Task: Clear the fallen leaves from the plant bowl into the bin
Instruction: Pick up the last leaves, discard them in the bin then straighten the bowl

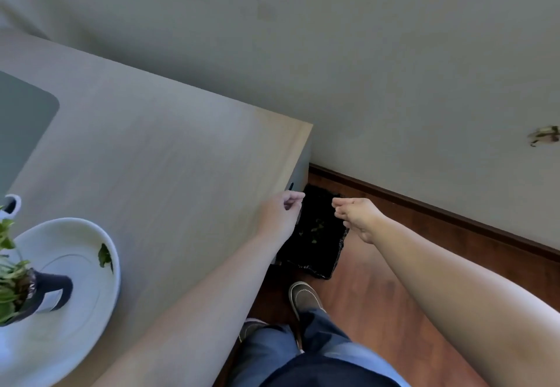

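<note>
Both hands reach out over the bin: the left hand (pixel 280 215) has its fingers curled in, thumb against fingertips, at the table's edge; the right hand (pixel 356 217) is likewise loosely curled, thumb near forefinger. Whether either pinches a leaf I cannot tell. Nearest, at lower left, the white bowl (pixel 91 311) sits on the table (pixel 169 156) with a potted plant (pixel 15 289) standing in it and one green leaf (pixel 105 255) lying on its inner wall. A shoe (pixel 304 297) stands on the wood floor (pixel 378 295). Beyond it the bin (pixel 315 235), black-lined, stands on the floor just beside the table's corner, with green leaf bits inside. Behind runs the wall (pixel 363 53).
</note>
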Tool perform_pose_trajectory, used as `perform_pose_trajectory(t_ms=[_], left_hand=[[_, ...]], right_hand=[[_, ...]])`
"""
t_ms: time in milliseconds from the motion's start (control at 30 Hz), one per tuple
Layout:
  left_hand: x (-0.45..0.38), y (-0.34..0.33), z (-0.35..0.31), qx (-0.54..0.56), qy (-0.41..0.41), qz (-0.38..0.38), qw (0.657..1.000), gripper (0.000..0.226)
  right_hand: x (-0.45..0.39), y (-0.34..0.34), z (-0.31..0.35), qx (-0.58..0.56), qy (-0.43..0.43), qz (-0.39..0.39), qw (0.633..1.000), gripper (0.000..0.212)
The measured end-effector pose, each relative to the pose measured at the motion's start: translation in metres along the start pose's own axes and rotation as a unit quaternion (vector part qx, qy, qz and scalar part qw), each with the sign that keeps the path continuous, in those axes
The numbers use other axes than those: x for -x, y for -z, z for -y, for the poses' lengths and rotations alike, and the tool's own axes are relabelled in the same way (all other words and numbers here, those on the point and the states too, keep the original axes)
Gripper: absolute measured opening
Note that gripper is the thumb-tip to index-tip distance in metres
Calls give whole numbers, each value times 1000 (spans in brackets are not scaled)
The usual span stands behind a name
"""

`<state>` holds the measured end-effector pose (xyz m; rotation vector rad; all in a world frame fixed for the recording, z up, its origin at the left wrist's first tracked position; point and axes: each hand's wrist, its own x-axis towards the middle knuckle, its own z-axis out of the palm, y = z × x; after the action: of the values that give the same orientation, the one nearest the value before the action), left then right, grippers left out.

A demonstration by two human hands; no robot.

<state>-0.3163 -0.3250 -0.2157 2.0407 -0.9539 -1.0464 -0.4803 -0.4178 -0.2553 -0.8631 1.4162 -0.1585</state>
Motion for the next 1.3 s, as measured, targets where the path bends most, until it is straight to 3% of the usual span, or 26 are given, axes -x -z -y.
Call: perform_pose_trajectory(t_ms=[167, 467, 733, 867, 1067, 1133, 1300], left_hand=[[20, 40, 15, 78, 30, -83, 993, 10], [68, 109, 62, 238, 152, -205, 937, 6], [124, 152, 122, 415, 275, -298, 815, 13], [147, 163, 141, 466, 280, -339, 768, 16], [161, 179, 163, 589, 279, -405, 641, 21], [164, 182, 170, 597, 272, -424, 625, 21], [179, 197, 187, 584, 273, -435, 629, 19]], right_hand=[[18, -25, 31, 21, 25, 53, 998, 31], [48, -139, 70, 138, 75, 194, 968, 30], [70, -231, 65, 279, 89, 276, 915, 28], [76, -266, 57, 326, 96, 288, 895, 25], [81, -318, 53, 363, 109, 299, 876, 24], [84, -335, 53, 368, 115, 300, 873, 22], [91, -372, 54, 363, 124, 290, 877, 19]])
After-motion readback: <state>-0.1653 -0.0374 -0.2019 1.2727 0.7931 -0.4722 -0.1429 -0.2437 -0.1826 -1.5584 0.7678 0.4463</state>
